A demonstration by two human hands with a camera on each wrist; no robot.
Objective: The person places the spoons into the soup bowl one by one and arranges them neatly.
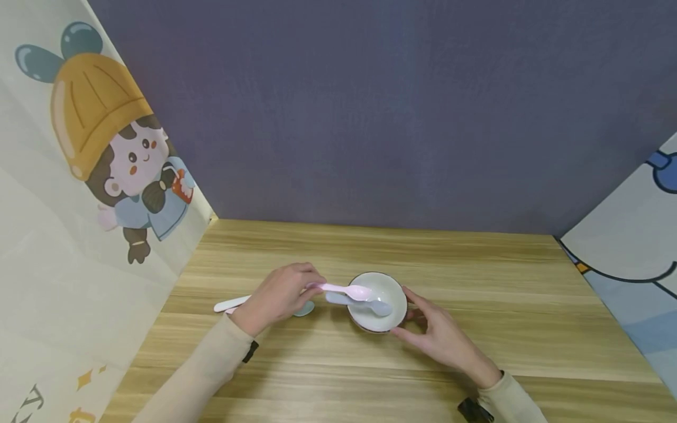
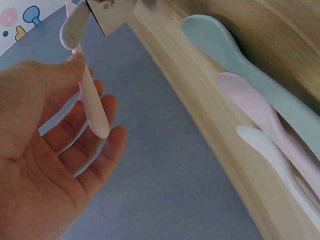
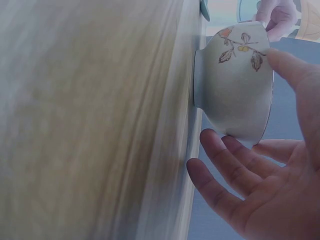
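Note:
My left hand (image 1: 280, 294) pinches a pink spoon (image 1: 357, 292) by its handle between thumb and fingers, its bowl end over the white bowl (image 1: 391, 294). A pale blue-grey spoon (image 1: 379, 308) rests in the bowl, its handle leaning out over the left rim. With thumb and fingers spread round the right side, my right hand (image 1: 441, 335) steadies the bowl. Brown leaves and an orange flower decorate the bowl's outside (image 3: 235, 85). In the left wrist view, a teal spoon (image 2: 215, 42), another pink spoon (image 2: 252, 100) and a white spoon (image 2: 272, 150) lie side by side.
All of this stands on a wood-grain table (image 1: 476, 270). A dark blue-grey panel (image 1: 370, 117) rises behind it. Printed cartoon sheets hang at the left (image 1: 53, 247) and right (image 1: 624, 247) sides.

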